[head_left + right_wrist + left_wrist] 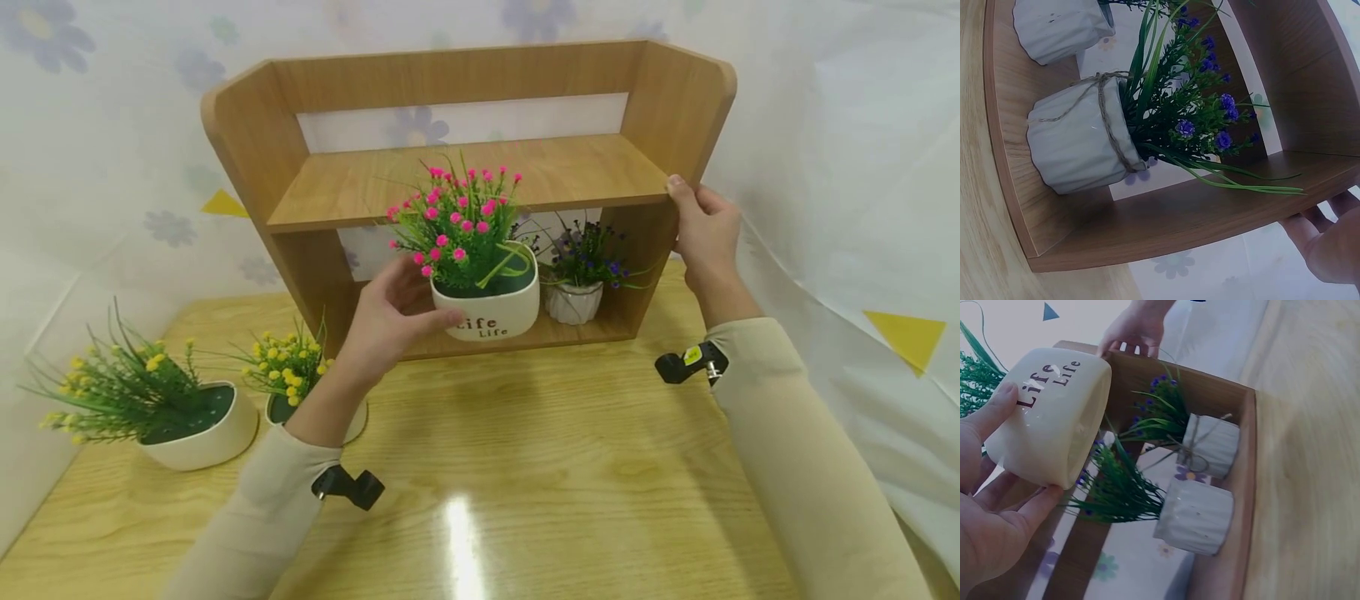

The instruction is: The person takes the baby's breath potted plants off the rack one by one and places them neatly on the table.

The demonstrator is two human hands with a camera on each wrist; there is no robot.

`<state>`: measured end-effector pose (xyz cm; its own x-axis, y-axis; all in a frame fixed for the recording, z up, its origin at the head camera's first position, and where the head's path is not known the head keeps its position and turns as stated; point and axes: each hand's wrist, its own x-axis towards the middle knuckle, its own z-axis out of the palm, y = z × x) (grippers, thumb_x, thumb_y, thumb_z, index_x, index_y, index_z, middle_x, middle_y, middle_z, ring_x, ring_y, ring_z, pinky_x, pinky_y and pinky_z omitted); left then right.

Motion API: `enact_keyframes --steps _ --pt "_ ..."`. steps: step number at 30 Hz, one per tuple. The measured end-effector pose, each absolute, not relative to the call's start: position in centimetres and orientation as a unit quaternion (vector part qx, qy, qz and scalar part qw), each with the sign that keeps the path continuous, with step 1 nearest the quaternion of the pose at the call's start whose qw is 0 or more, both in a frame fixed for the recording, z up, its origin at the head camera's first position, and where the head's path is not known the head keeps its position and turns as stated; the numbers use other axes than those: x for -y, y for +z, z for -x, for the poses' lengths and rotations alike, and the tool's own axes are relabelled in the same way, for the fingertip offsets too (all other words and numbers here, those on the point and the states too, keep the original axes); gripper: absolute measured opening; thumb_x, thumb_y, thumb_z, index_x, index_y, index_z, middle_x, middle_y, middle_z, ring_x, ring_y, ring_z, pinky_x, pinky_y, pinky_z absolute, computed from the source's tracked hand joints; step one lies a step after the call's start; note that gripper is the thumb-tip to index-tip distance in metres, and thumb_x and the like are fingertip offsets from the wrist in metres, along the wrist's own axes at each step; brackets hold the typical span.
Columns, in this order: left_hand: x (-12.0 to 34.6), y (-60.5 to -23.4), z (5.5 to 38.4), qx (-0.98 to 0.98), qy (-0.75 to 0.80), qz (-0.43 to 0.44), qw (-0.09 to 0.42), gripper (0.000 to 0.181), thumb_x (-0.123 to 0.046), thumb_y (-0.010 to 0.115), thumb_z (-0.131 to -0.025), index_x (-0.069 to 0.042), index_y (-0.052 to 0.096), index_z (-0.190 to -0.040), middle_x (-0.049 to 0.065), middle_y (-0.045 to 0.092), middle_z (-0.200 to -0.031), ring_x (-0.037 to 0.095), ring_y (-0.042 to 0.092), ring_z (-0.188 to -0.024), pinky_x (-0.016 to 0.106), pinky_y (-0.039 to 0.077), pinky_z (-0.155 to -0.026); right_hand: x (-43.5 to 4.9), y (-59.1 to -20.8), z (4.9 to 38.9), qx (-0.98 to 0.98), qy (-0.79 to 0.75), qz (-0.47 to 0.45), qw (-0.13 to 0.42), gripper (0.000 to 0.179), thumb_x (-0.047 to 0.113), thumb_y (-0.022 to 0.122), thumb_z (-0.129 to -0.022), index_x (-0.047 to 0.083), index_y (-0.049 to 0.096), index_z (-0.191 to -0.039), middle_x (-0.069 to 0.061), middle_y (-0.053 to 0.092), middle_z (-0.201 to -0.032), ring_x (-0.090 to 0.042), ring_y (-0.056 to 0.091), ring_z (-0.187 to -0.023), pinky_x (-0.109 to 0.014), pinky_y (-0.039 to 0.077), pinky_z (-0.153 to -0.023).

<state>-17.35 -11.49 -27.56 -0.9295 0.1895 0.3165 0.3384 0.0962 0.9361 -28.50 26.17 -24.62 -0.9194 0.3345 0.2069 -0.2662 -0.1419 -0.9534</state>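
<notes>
In the head view my left hand (382, 321) grips a cream oval flowerpot (498, 308) lettered "Life", with the thumb on its front and the fingers around its left side. Pink artificial flowers (457, 221) and grass rise from the pot. It is held up in front of a two-tier wooden shelf (465, 75); the left wrist view shows its underside. My right hand (705, 233) holds the shelf's right side panel, thumb at the front edge near the middle board. On the lower tier stand two white ribbed pots with purple flowers, the right one (576, 302) tied with twine (1107, 119).
Two cream pots with yellow flowers stand on the wooden table at left: one pot (202, 433) farther out, the other partly behind my left forearm (330, 408). A flower-patterned cloth (135, 167) hangs behind the shelf. The upper board (570, 162) lies above the purple flowers.
</notes>
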Motion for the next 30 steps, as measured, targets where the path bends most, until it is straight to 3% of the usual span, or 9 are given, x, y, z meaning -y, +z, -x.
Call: enact_keyframes --steps 8,16,24,30 --pt "12.0 -29.5 16.3 0.727 -0.667 0.159 0.040 0.077 -0.009 0.086 -0.081 -0.018 0.048 -0.147 0.006 0.060 -0.136 0.022 0.059 -0.124 0.038 0.050 -0.101 -26.3 -24.7 28.4 0.617 0.760 0.022 0.202 0.029 0.034 0.078 -0.088 0.007 0.072 -0.084 -0.001 0.067 -0.074 -0.012 0.063 -0.067 -0.023 0.055 -0.053" --pt "12.8 -31.4 15.1 0.734 -0.669 0.117 0.016 0.079 -0.011 0.088 -0.079 -0.020 0.049 -0.146 0.006 0.060 -0.135 0.022 0.059 -0.123 0.034 0.052 -0.097 -26.1 -24.7 28.4 0.619 0.760 0.021 0.200 0.026 0.035 0.078 -0.089 0.010 0.073 -0.082 -0.002 0.068 -0.075 -0.013 0.064 -0.068 -0.024 0.055 -0.053" --pt "13.7 -33.2 14.4 0.739 -0.664 0.112 0.030 0.077 -0.004 0.087 -0.078 -0.013 0.049 -0.145 0.011 0.061 -0.133 0.025 0.059 -0.123 0.033 0.053 -0.097 -26.0 -24.7 28.3 0.620 0.759 0.025 0.199 0.025 0.035 0.078 -0.088 0.011 0.075 -0.085 -0.002 0.070 -0.078 -0.013 0.065 -0.070 -0.024 0.056 -0.054" --pt "14.2 -34.3 14.0 0.742 -0.663 0.097 0.018 0.078 -0.003 0.087 -0.078 -0.010 0.047 -0.145 0.008 0.053 -0.142 0.027 0.054 -0.128 0.034 0.051 -0.099 -26.1 -24.7 28.4 0.618 0.759 0.023 0.203 0.025 0.034 0.078 -0.088 0.011 0.074 -0.082 -0.001 0.069 -0.074 -0.012 0.064 -0.066 -0.023 0.055 -0.052"
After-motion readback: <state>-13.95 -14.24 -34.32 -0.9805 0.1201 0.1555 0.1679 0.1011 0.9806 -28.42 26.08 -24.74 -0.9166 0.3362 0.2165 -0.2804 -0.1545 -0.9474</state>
